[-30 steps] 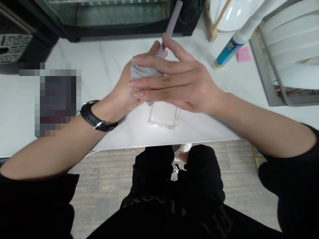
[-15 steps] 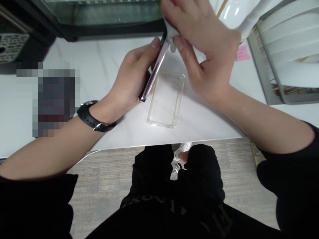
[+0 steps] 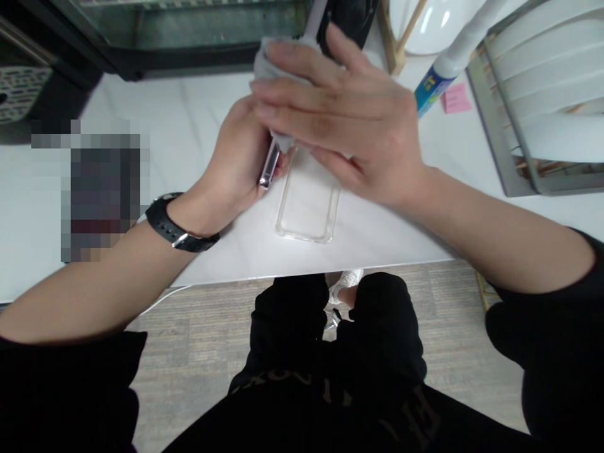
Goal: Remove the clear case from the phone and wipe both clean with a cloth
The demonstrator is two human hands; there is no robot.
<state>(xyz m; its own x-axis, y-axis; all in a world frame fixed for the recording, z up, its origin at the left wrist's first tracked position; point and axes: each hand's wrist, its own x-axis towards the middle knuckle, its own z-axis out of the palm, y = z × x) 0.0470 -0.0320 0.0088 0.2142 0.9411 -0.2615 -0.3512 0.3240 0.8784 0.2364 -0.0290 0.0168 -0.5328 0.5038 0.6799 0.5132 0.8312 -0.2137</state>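
Observation:
In my left hand point(image 3: 236, 154) is a slim phone point(image 3: 268, 168) with a shiny pinkish-purple edge, tilted up on its side. My right hand point(image 3: 353, 119) lies across the phone's upper part, fingers stretched over a thin pale grey cloth point(image 3: 265, 60) that is pressed against it. Most of the phone is hidden behind the hand and cloth. Just below, flat on the white counter point(image 3: 226, 258), rests a clear phone case point(image 3: 309, 211), its upper end covered by my right hand.
At right, a metal rack point(image 3: 507, 135) holds white plates. Near my right wrist are a white bottle with a blue label point(image 3: 434, 85) and pink sticky notes point(image 3: 455, 99). A black-framed glass appliance point(image 3: 189, 61) stands behind. A pixelated dark object point(image 3: 104, 189) lies left.
My right hand has swung left and down with the cloth, from the phone's top end to across its face. The labelled bottle has come into fuller view.

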